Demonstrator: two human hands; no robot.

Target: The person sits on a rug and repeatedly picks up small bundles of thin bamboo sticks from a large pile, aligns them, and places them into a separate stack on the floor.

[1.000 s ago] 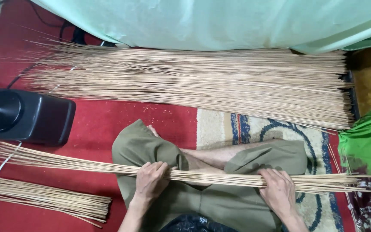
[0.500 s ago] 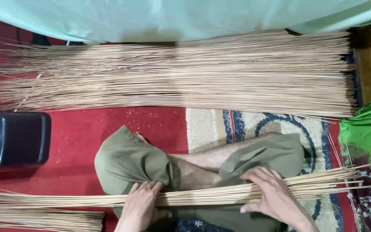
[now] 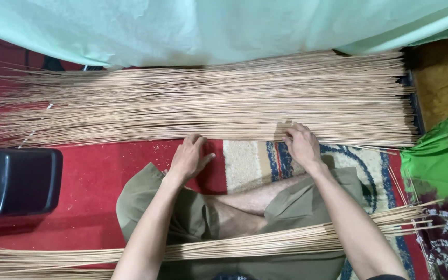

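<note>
A wide layer of long thin pale sticks (image 3: 224,101) lies spread across the floor ahead of me. My left hand (image 3: 190,157) rests fingers apart at the near edge of that layer, holding nothing. My right hand (image 3: 301,144) touches the same near edge further right, fingertips on the sticks; no grip on any stick shows. A smaller bundle of sticks (image 3: 265,242) lies across my lap, over my crossed legs in olive shorts.
A black box-like device (image 3: 14,181) sits on the red carpet at left. A patterned rug (image 3: 369,166) lies under my right leg. Pale green cloth (image 3: 208,26) hangs behind the sticks; green fabric (image 3: 436,161) is at right.
Both hands let go of the bundle on my lap and moved forward to the near edge of the big stick layer. The bundle stays on my legs.
</note>
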